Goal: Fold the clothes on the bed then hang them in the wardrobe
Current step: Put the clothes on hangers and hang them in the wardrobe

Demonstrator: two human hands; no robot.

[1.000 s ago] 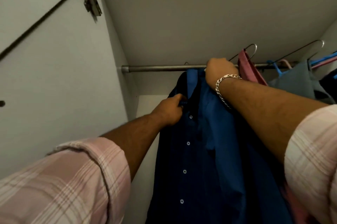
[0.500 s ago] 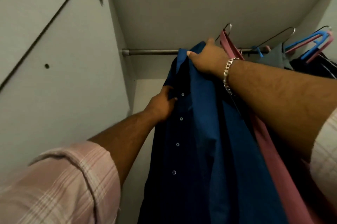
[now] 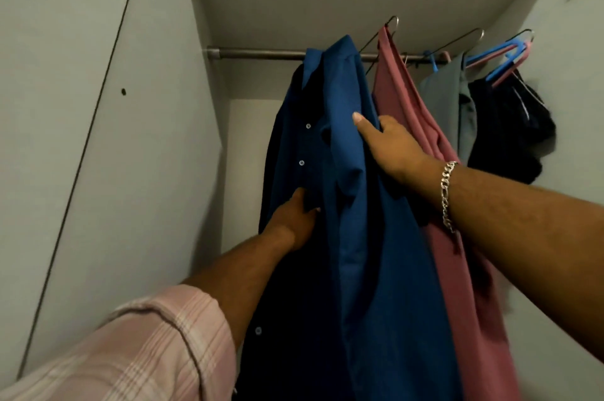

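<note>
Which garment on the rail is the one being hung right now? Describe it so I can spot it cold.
Find the metal rail across the top of the wardrobe; the blue shirt hangs leftmost on it. The left hand grips its buttoned front and the right hand holds its shoulder. Its neighbour is a plain pink garment; only the blue one shows a collar and small pale buttons.
</note>
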